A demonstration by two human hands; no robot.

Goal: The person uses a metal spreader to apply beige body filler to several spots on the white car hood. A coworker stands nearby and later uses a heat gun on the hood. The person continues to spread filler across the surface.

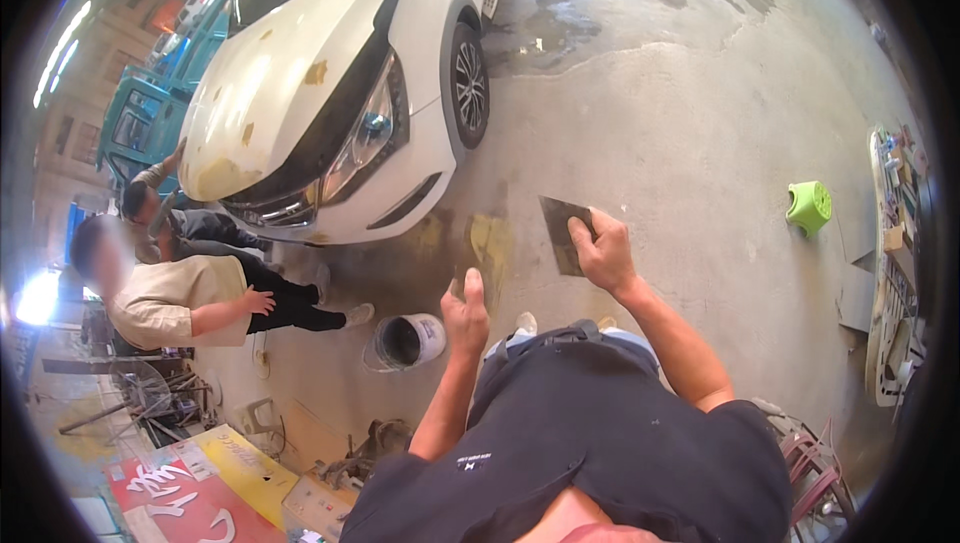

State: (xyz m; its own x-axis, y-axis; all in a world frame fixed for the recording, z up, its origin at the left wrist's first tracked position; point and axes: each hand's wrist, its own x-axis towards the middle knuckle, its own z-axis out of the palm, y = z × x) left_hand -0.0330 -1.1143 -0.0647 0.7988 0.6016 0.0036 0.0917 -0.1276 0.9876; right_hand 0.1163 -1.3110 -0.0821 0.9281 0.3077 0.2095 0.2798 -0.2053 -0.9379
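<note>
My right hand (600, 251) grips a dark, flat, four-sided sheet (560, 248) by its right side, thumb across its face. My left hand (467, 315) is raised to the left of it with thumb up and fingers curled; I cannot make out whether it holds anything. Beyond both hands stands a white car (415, 158) with yellowish patches on its hood (250, 93). A white bucket (430, 335) with a dark inside sits on the floor left of my left hand, and yellowish stains (492, 243) mark the concrete below the car's front.
Two people (160, 298) (140, 198) are at the car's left front, one touching the hood. A teal truck (135, 113) is behind them. A green stool (808, 206) and a long pale panel (878, 343) with clutter are at right, boards (245, 453) at lower left.
</note>
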